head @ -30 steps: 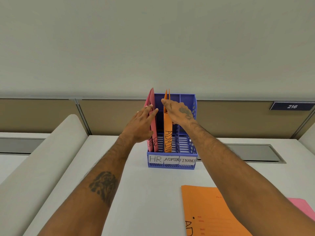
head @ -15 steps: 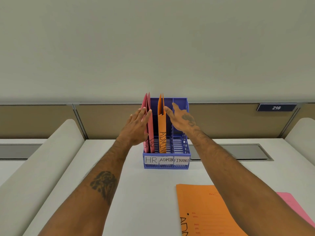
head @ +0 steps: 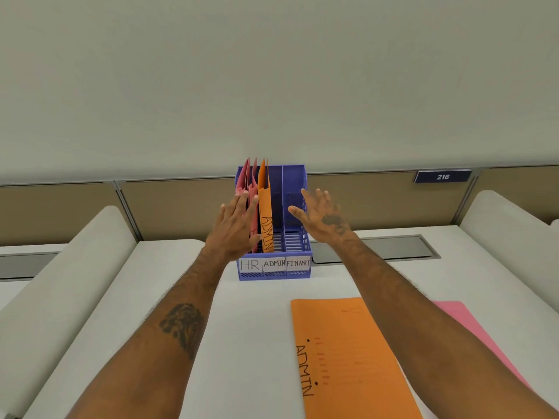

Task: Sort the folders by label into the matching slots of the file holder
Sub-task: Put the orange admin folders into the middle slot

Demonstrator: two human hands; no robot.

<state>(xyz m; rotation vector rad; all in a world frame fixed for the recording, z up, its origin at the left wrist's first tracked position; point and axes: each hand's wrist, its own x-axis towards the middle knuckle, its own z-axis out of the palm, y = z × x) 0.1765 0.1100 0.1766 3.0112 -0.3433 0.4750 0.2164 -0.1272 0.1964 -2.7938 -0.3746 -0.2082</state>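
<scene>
A blue file holder [head: 273,273] stands at the back of the white desk, its front labelled HR, ADMIN and FINANCE. Red folders [head: 248,184] stand in the HR slot. One orange folder [head: 265,207] marked ADMIN stands in the middle slot. The FINANCE slot holds nothing. My left hand [head: 234,228] is open, fingers straight against the red folders. My right hand [head: 320,214] is open with fingers spread, in front of the holder's right side, holding nothing. Another orange ADMIN folder [head: 348,358] lies flat on the desk near me, with a pink folder [head: 462,322] partly under my right forearm.
A tan partition wall runs behind the holder, with a dark sign [head: 443,176] reading 216. Rounded white dividers [head: 75,267] flank the desk on both sides. A grey recessed panel [head: 393,247] lies to the right of the holder.
My right hand has let go of the orange folder in the ADMIN slot and pulled back to the right. My left hand has slid lower along the red folders.
</scene>
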